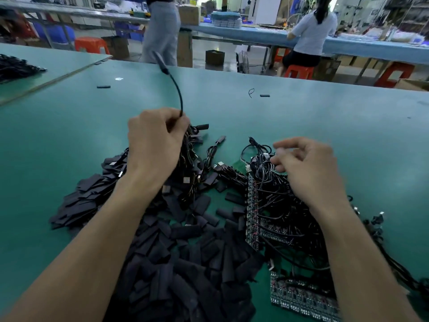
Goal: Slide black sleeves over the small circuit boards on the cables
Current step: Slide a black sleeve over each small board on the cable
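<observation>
Cable [177, 89] arcs up off the table [325, 117], sleeved end in air, its lower end gripped in curled L hand [155, 140] atop a cable bunch [192, 154]; sleeves [185, 252] piled below; R hand [306, 168], fingers bent, over wired boards [255, 205] at right, blurred, can't tell if pinching.

Black sleeves [185, 263], teal table [301, 117], green boards [240, 164], orange stools [299, 72].

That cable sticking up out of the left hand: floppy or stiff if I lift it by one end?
Probably springy rather than limp: the cable stands in an arc above the left hand unsupported. Likely light, being thin. Its thicker end may make it sway.
</observation>
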Action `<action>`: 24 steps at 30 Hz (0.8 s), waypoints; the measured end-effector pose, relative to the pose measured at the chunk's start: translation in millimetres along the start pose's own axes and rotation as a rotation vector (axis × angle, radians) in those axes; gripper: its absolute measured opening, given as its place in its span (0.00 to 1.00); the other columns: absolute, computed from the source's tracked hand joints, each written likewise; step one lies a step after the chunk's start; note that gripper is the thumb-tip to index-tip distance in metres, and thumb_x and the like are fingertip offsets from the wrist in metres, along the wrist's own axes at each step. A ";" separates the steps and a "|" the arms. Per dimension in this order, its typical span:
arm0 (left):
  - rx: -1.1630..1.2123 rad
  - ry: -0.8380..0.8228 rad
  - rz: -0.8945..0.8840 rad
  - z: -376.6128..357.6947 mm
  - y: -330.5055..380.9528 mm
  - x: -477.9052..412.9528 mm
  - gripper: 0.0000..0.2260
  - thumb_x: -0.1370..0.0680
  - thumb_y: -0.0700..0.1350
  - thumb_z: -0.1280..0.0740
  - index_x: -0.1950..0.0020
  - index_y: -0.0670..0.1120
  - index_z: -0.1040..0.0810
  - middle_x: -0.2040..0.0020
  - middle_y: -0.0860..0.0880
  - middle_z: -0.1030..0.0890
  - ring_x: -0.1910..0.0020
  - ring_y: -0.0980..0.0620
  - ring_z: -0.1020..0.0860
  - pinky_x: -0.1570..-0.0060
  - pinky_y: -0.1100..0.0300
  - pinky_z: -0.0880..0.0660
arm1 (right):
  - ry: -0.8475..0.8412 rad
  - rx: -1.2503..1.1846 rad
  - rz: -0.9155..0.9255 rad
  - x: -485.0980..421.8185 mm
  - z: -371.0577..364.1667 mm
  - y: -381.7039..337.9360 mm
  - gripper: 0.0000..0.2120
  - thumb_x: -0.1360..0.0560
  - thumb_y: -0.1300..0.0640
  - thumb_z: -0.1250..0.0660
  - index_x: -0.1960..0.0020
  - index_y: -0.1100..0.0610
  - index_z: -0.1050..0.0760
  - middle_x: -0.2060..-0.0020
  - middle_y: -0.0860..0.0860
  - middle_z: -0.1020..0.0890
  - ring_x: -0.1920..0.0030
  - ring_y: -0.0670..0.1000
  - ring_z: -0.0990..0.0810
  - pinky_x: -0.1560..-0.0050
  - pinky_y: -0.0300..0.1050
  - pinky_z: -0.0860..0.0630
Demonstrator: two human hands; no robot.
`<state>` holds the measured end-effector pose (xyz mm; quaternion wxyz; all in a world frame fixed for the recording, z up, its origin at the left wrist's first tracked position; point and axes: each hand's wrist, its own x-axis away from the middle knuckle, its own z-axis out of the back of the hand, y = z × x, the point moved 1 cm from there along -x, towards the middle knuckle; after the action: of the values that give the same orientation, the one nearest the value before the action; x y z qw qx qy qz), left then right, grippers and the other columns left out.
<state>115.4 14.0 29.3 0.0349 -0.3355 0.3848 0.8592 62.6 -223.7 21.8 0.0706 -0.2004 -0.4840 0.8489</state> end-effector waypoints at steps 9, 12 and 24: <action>-0.206 -0.055 0.086 -16.7 -20.0 -9.3 0.17 0.27 0.55 0.24 0.41 0.50 0.20 0.50 0.50 0.20 0.53 0.47 0.21 0.53 0.52 0.25 | -0.218 0.745 -0.158 4.5 -0.9 8.4 0.23 0.19 0.42 0.40 0.26 0.46 0.31 0.32 0.56 0.24 0.32 0.60 0.28 0.34 0.57 0.32; -0.244 -0.027 0.080 -17.7 -18.2 -4.1 0.14 0.25 0.55 0.26 0.42 0.52 0.19 0.46 0.50 0.22 0.50 0.46 0.21 0.55 0.51 0.27 | -0.268 0.814 -0.179 7.4 -3.9 9.7 0.21 0.20 0.43 0.39 0.28 0.45 0.31 0.34 0.54 0.23 0.33 0.58 0.27 0.36 0.55 0.30; 0.298 -0.349 0.137 -21.4 13.7 19.7 0.03 0.26 0.50 0.25 0.57 0.52 0.16 0.66 0.56 0.17 0.68 0.61 0.20 0.63 0.61 0.23 | -0.054 0.266 0.169 2.7 0.9 -2.9 0.09 0.23 0.56 0.31 0.48 0.45 0.15 0.64 0.34 0.18 0.58 0.35 0.20 0.59 0.21 0.32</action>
<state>107.5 -14.1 16.0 0.0916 -0.1462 0.5172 0.8383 59.5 -222.0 23.9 0.0118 -0.2063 -0.3505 0.9135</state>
